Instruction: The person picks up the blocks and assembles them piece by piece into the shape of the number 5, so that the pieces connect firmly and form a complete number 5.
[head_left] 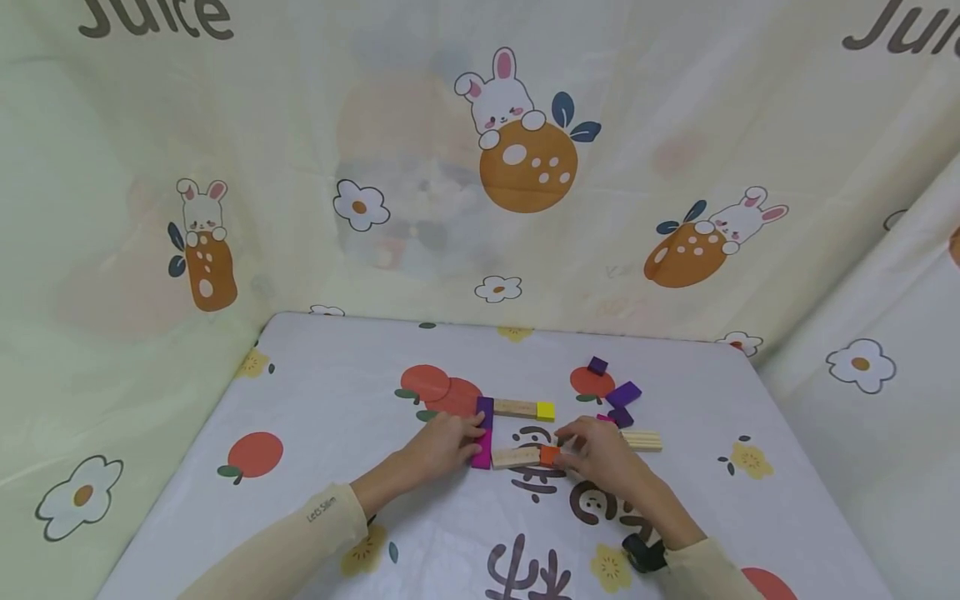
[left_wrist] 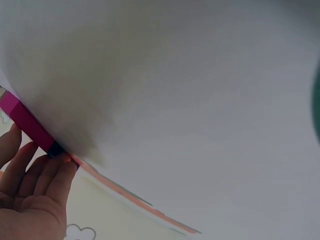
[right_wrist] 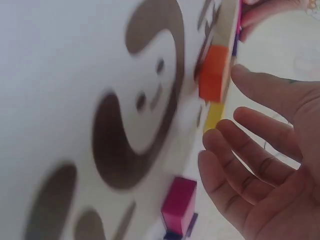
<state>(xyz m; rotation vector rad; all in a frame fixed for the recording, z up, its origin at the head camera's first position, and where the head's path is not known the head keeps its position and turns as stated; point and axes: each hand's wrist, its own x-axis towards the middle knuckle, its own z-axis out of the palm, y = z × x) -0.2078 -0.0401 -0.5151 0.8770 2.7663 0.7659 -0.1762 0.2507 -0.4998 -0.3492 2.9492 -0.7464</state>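
Observation:
My left hand (head_left: 442, 442) touches the outer side of a purple block (head_left: 485, 407) and a magenta block (head_left: 481, 454), laid end to end. In the left wrist view its fingers reach along the magenta block (left_wrist: 27, 120). Two plain wooden blocks run rightward from that pair: the far one (head_left: 515, 407) ends in a yellow block (head_left: 546, 412), the near one (head_left: 516, 457) in an orange block (head_left: 549, 456). Beside the orange block is my right hand (head_left: 603, 450). The right wrist view shows its thumb close to the orange block (right_wrist: 213, 75), fingers loosely bent and palm bare.
Beyond my right hand lie several loose purple blocks (head_left: 623, 394). A magenta block (right_wrist: 180, 200), mostly hidden by the hand in the head view, and some plain wooden sticks (head_left: 645, 441) are near them. Printed cloth covers the table (head_left: 337, 367); curtains (head_left: 420, 275) enclose it.

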